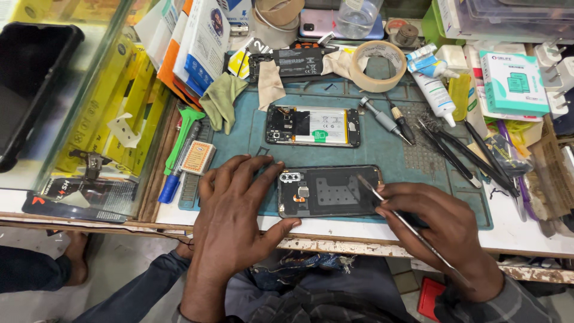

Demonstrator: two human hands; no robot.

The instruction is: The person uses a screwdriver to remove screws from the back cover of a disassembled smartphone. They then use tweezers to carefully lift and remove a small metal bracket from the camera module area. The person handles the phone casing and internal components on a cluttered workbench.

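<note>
Left hand (230, 209) pins phone back (329, 191), right hand (442, 224) grasping metal pry tool (400, 218); tip slip could gouge its camera module (290, 177).

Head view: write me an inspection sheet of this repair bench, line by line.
Surface: teal work mat on a white bench, worn at the front edge.
Job's things: dark phone back cover lies flat on the mat; opened phone with its battery exposed lies behind it.
Clutter: tape roll, glue tube, screwdrivers, tweezers, green cloth, boxed parts.
Hands: left hand steadies the cover's left end; right hand holds a thin metal pry tool, tip on the cover's right part.
Cables: nothing seen.
Surroundings: glass case on the left, white chargers on the right.
</note>
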